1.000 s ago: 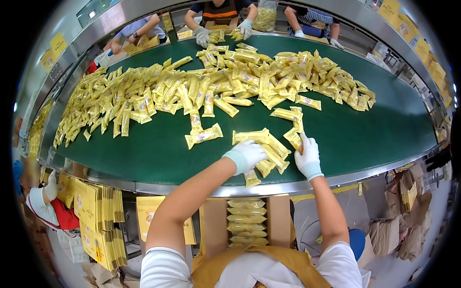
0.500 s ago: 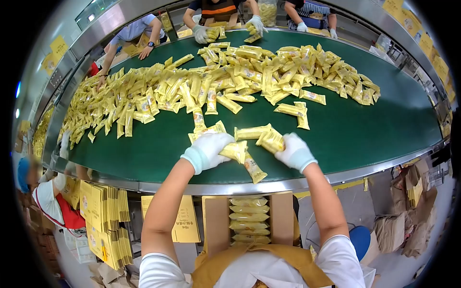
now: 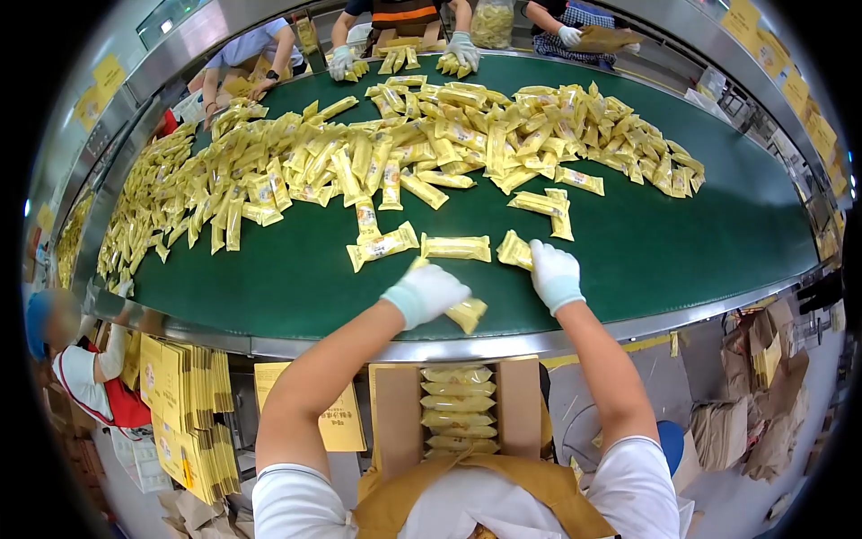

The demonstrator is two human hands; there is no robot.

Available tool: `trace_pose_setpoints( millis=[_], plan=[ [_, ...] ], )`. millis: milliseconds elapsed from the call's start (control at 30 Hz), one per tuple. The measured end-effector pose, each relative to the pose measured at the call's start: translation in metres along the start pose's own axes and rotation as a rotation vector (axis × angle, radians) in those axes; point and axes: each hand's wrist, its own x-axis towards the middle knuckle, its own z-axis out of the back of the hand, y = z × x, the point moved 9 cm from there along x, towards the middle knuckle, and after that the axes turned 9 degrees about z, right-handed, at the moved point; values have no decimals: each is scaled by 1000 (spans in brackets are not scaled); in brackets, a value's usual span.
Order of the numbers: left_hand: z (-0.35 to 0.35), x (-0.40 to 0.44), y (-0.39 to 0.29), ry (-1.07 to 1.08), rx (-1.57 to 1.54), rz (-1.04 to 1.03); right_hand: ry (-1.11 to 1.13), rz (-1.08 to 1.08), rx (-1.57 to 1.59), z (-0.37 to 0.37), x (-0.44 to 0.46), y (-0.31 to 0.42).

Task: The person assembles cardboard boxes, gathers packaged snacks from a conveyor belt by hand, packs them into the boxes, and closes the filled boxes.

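My gloved left hand (image 3: pixel 431 293) is closed over a yellow packet (image 3: pixel 468 314) near the front edge of the green belt (image 3: pixel 664 269); the packet's end sticks out at the lower right of the hand. My gloved right hand (image 3: pixel 552 269) grips the right end of another packet (image 3: pixel 514 251). Between and beyond the hands a single packet (image 3: pixel 456 248) lies flat, with one more (image 3: pixel 382 247) to its left. A large heap of yellow packets (image 3: pixel 431 144) spreads across the belt behind. Below the front rail, an open carton (image 3: pixel 397 418) holds a column of packets (image 3: pixel 459 404).
Across the belt, a co-worker's gloved hands (image 3: pixel 458 52) touch packets, and other co-workers stand to either side. A metal rail (image 3: pixel 359 352) runs along the front. Folded yellow boxes (image 3: pixel 184 386) stand at lower left, brown paper bags (image 3: pixel 723 436) at lower right.
My left hand has moved right, toward the front packet. My right hand still holds a packet at nearly the same place. Fewer packets lie between my hands than a second ago.
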Motion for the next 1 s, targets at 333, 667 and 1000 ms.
trace_pose_setpoints(
  millis=[333,667,1000],
  plan=[
    [-25,-61,25,-262,21,33,-101,204,66,32,-60,31],
    [-23,-60,38,-211,-57,173,51,337,-86,20,-50,29],
    [-22,-118,94,-632,-769,489,-81,407,698,163,-88,86]
  ],
)
